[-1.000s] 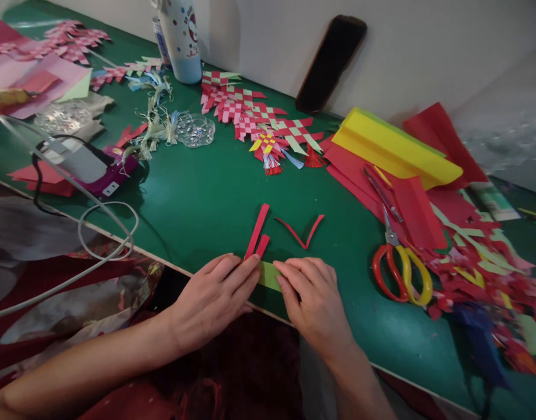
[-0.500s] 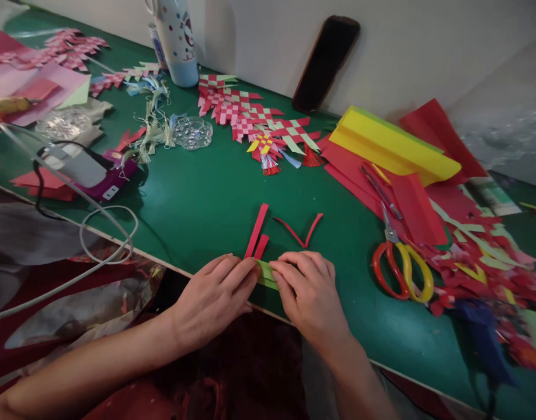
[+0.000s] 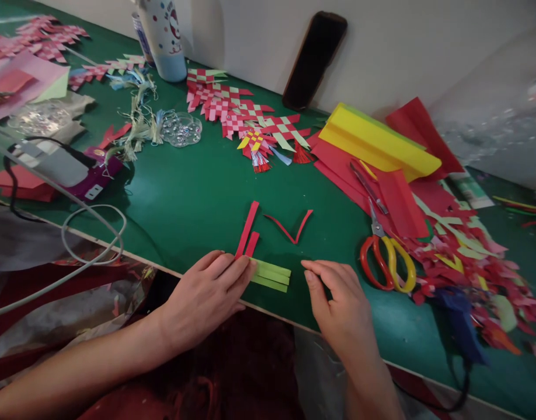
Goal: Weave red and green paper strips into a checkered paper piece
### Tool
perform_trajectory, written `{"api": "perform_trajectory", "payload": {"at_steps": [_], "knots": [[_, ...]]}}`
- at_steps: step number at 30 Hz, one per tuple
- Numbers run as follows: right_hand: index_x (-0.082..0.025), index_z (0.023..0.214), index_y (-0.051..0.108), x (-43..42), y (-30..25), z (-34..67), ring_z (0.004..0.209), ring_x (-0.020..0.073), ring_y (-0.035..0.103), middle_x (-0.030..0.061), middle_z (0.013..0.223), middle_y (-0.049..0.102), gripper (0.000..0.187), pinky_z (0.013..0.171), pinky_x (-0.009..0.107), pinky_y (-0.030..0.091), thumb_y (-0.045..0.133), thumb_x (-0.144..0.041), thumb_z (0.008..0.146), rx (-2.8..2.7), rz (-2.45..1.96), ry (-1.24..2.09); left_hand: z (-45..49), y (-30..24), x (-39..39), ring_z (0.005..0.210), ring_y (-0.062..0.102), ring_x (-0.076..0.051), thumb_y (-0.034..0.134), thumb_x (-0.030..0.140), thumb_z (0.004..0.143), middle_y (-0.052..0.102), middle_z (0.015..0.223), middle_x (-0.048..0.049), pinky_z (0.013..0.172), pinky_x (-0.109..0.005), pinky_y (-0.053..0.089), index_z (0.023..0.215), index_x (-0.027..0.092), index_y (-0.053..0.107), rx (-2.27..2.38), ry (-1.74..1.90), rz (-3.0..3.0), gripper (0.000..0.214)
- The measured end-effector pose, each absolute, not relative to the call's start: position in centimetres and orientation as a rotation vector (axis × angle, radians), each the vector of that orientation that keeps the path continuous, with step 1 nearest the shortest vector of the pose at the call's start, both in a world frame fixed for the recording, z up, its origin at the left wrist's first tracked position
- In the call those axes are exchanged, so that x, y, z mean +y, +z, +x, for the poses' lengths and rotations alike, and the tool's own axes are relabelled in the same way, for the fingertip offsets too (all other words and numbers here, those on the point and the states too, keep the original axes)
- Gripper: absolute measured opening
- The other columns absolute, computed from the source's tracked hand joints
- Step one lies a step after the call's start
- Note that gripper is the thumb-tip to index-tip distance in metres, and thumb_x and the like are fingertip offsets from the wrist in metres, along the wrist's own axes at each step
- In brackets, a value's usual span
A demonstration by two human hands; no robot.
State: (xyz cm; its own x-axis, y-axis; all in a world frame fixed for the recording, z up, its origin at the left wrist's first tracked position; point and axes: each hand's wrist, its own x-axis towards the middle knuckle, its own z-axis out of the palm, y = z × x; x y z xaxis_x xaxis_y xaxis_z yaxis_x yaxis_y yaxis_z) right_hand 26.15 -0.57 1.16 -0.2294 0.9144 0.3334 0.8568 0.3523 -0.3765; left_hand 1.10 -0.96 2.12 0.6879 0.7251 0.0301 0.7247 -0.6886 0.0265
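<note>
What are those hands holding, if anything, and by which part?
The left hand covers the green strips at their left end and the red strips at their lower ends; any grip is hidden. The right hand holds nothing visible.

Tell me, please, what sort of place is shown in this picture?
Probably a papercraft worktable, though I cannot tell whether it is in a home or a workshop. Woven paper pieces lie near the wall, and scissors lie beside colourful paper scraps.

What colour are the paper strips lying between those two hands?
Light green; the paper strips show best in the head view, the only one.
</note>
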Motion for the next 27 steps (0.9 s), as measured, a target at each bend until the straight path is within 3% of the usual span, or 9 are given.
{"api": "perform_trajectory", "payload": {"at_steps": [6,15,21,27], "knots": [[-0.020,0.094,0.063,-1.9,0.8,24.2,0.089,0.0226,0.057,0.0054,0.091,0.068,0.011,0.080,0.037,0.041,0.059,-0.030,0.092,-2.120,-1.603,0.149,1.3,2.1,-0.8,0.110,0.050,-0.023,0.066,0.052,0.085,0.056,0.133,-0.0050,0.101,-0.038,0.042,0.137,0.012,0.050,1.239,-0.015,2.886,0.067],[-0.023,0.085,0.060,-1.6,0.5,23.6,0.088,0.0231,0.055,0.0030,0.091,0.067,0.009,0.077,0.036,0.035,0.058,-0.028,0.091,-2.141,-1.693,0.133,1.8,1.9,-1.7,0.120,0.047,-0.026,0.055,0.053,0.091,0.052,0.139,-0.0092,0.107,-0.043,0.040,0.143,0.013,0.044,1.256,-0.049,2.924,0.066],[-0.023,0.085,0.060,-1.3,0.7,23.7,0.086,0.0224,0.055,0.0032,0.089,0.067,0.014,0.077,0.035,0.035,0.054,-0.031,0.094,-2.182,-1.669,0.132,2.9,1.9,-2.6,0.118,0.049,-0.027,0.049,0.032,0.095,0.053,0.137,-0.0094,0.104,-0.045,0.043,0.141,0.014,0.047,1.387,-0.019,2.950,0.049],[-0.023,0.085,0.059,-0.9,1.3,24.0,0.084,0.0221,0.056,0.0033,0.086,0.067,0.019,0.074,0.035,0.037,0.049,-0.035,0.096,-2.280,-1.663,0.174,3.1,1.6,-2.8,0.117,0.048,-0.027,0.045,0.031,0.097,0.044,0.147,-0.0034,0.103,-0.045,0.044,0.139,0.017,0.050,1.417,-0.003,2.956,0.045]]}}
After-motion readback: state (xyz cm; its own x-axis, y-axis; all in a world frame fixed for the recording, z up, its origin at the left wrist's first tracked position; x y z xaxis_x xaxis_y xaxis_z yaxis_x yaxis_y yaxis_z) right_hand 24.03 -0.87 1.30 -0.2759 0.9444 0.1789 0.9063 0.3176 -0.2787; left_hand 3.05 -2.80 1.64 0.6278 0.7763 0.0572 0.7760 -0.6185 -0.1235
